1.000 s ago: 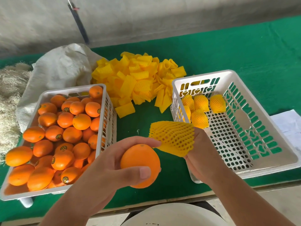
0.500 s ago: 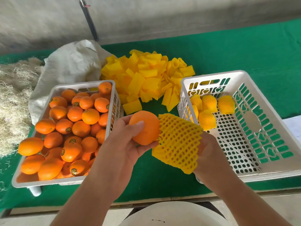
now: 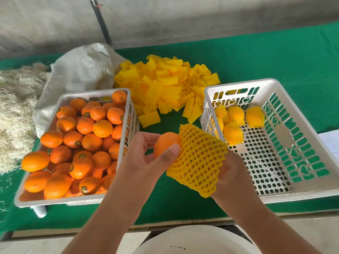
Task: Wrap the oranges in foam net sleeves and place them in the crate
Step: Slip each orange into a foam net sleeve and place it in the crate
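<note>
Orange [image 3: 166, 143] half inside foam sleeve [image 3: 197, 162]

The green-covered desk [image 3: 275, 57] carries two white crates [image 3: 73, 200] (one mostly bare), loose foam sleeves [image 3: 165, 88], a sack [image 3: 82, 70] and straw [image 3: 14, 107].

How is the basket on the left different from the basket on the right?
The left crate is piled full of bare oranges, while the right crate is mostly empty, so its holed floor shows. The left crate's fruit has no wrapping; the right crate holds only a few oranges in yellow foam net sleeves, grouped at its far left corner. Both are white plastic crates standing on the green table.
</note>
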